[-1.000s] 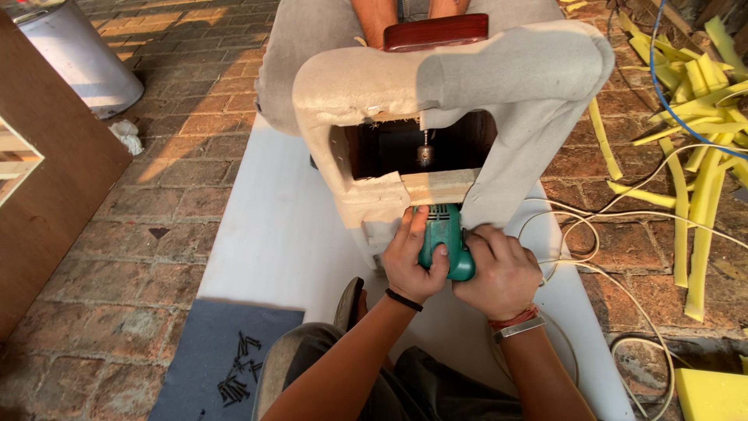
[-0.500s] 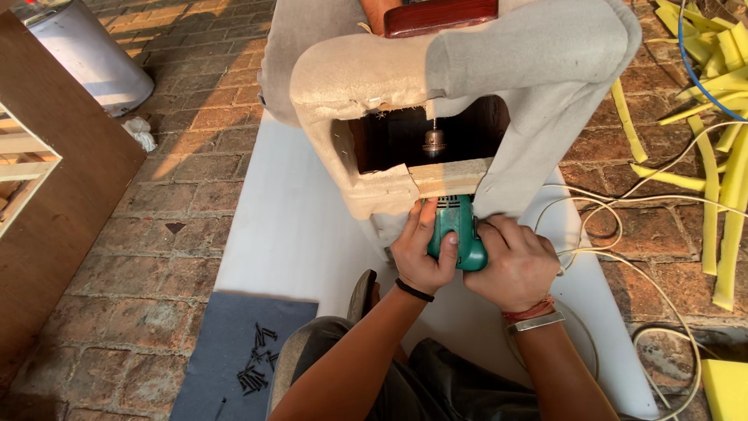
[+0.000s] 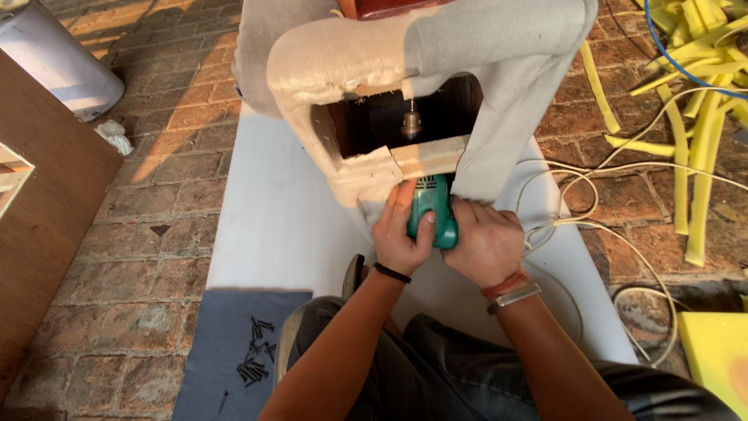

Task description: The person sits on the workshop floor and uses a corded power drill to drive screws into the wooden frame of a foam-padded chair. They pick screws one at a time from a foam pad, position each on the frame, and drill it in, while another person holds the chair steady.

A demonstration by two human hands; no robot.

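Note:
A green electric drill (image 3: 433, 212) points away from me into a foam-padded furniture frame (image 3: 436, 54) that lies on a white sheet (image 3: 273, 226). Its chuck and bit (image 3: 411, 123) show inside the frame's dark opening, past a bare wooden rail (image 3: 428, 156). My left hand (image 3: 401, 234) wraps the drill body from the left. My right hand (image 3: 487, 242) grips it from the right, with a red thread and a metal band on the wrist. The drill's rear is hidden under my hands.
Several black screws (image 3: 253, 359) lie on a dark grey mat (image 3: 234, 343) at my left knee. White cable (image 3: 576, 226) loops to the right. Yellow foam strips (image 3: 689, 156) and a yellow foam block (image 3: 713, 351) lie on the brick floor; a wooden panel (image 3: 47, 210) stands left.
The view has moved closer to the frame. The drill and both hands have stayed in place against the wooden rail, and the grip is unchanged.

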